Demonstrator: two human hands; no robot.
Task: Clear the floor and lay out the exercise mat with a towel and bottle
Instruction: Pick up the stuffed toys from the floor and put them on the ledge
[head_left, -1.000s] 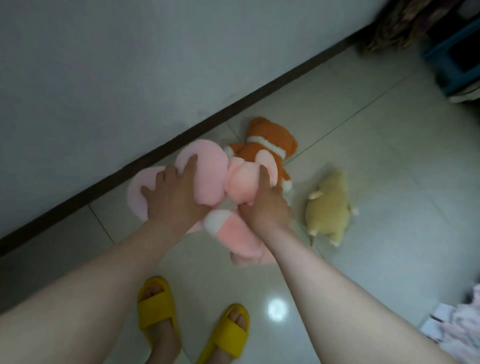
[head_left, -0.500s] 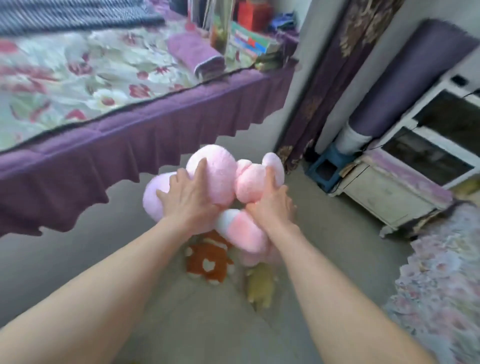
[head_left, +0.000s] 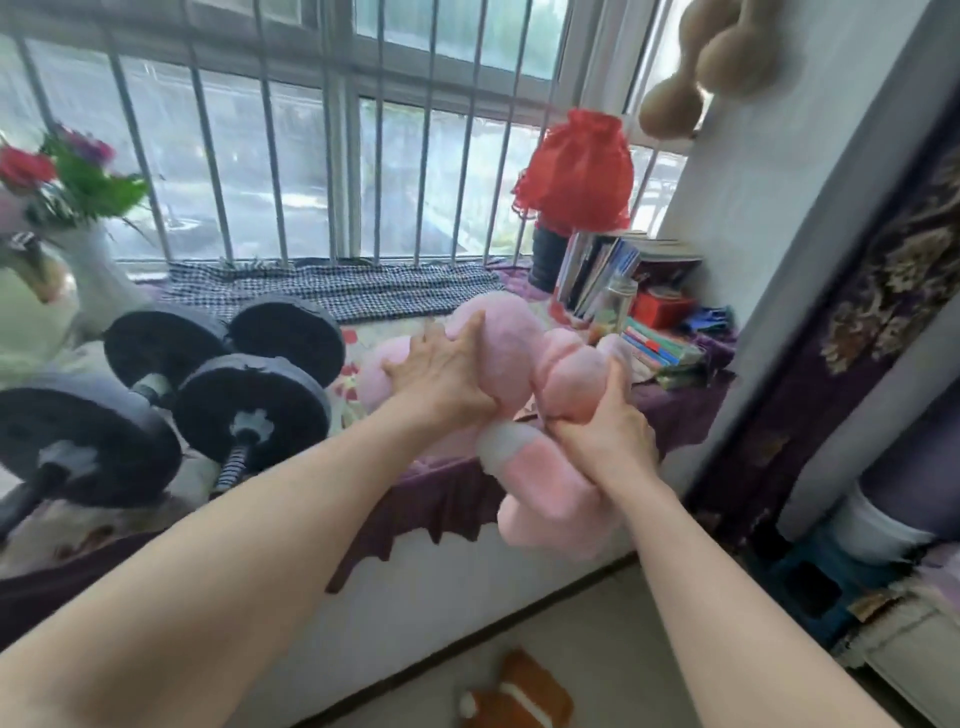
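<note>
I hold a pink plush toy (head_left: 540, 483) with both hands over the window ledge (head_left: 441, 499), which has a purple frilled cover. My left hand (head_left: 447, 374) presses on its rounded upper part. My right hand (head_left: 602, 436) grips its middle, and one pink leg hangs below the ledge's edge. An orange plush toy (head_left: 519, 696) lies on the floor below, cut off by the frame. A rolled purple mat (head_left: 898, 488) stands at the right. A clear bottle (head_left: 615, 301) stands among books on the ledge.
Two black dumbbells (head_left: 197, 384) lie on the ledge at the left. Behind them is a white vase with flowers (head_left: 78, 218). A checked cloth (head_left: 332, 291), a red bag (head_left: 576, 171) and stacked books (head_left: 660, 343) sit by the barred window. A blue stool (head_left: 800, 587) stands low right.
I have lifted the pink plush toy from the floor up to the ledge, and my view has swung up from the floor to the window. The orange toy stays on the floor.
</note>
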